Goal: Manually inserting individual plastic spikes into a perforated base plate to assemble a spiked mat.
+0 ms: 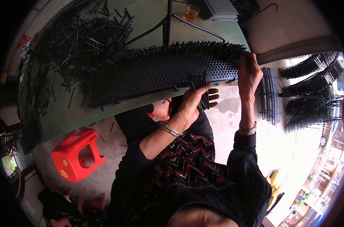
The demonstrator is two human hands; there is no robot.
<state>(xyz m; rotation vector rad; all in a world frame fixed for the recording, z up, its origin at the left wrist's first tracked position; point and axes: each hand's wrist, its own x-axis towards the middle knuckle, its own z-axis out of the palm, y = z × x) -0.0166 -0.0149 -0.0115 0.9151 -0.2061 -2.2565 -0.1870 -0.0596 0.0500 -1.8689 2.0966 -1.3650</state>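
Note:
A long black perforated panel (149, 73) with rows of round holes lies along the near edge of the green table. Many thin black sticks (187, 48) stand up along its far side. My left hand (191, 104) is below the panel's near edge, closed around a bundle of black sticks (204, 99), with some fingertips showing beyond them. At the panel's right end, my right hand (250, 73) is closed, its fingertips against the far corner beside the standing sticks. Whatever those fingertips pinch is hidden.
A large heap of loose black sticks (85, 41) covers the table's (149, 36) left part. Behind the panel stand a black metal frame (166, 26), a glass of amber liquid (191, 13) and stacked grey sheets (219, 10). A red stool (79, 155) is at left; racked black panels (312, 94) are at right.

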